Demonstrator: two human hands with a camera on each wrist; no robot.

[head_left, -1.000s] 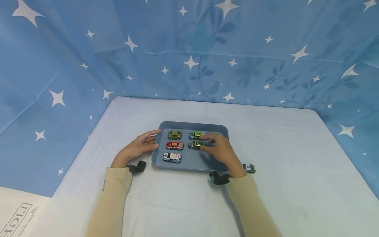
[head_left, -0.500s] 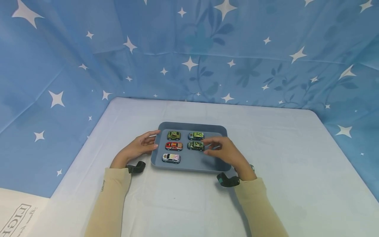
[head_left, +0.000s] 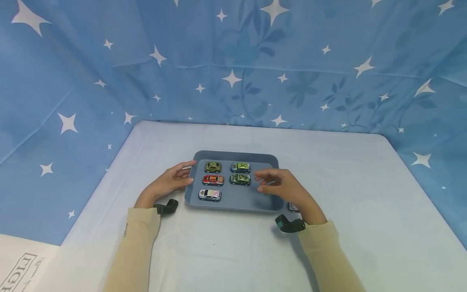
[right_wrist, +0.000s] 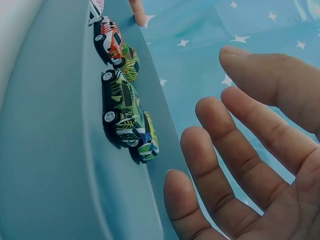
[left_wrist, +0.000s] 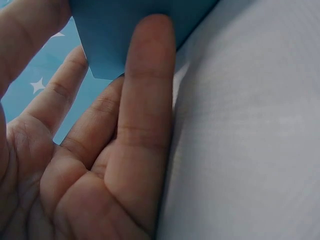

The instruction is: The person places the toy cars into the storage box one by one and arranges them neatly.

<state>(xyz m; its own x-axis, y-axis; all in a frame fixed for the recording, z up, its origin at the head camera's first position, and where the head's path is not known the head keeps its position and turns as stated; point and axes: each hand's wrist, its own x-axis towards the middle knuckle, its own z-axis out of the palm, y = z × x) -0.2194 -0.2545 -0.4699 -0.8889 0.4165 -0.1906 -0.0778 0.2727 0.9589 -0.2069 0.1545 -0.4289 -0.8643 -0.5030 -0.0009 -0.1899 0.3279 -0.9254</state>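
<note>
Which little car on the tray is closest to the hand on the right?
The dark green camouflage car, in the middle row on the right. The right hand hovers open just beside it on the tray; the other four cars sit farther away.

Five cars (head_left: pixel 213 179) in tray (head_left: pixel 237 201); sixth apparently behind wrist.

Person wears long sleeves, pale beige/cream colour, on both arms, reaching to the wrists. Left sleeve (head_left: pixel 133 239) has small dark print near the cuff, too small to read. Right sleeve (head_left: pixel 328 255) is plain. Each wrist carries a black strap w/ camera mount; the right one shows a teal edge. Left hand (head_left: pixel 166 184) and right hand (head_left: pixel 286 186) are bare, no gloves.
</note>
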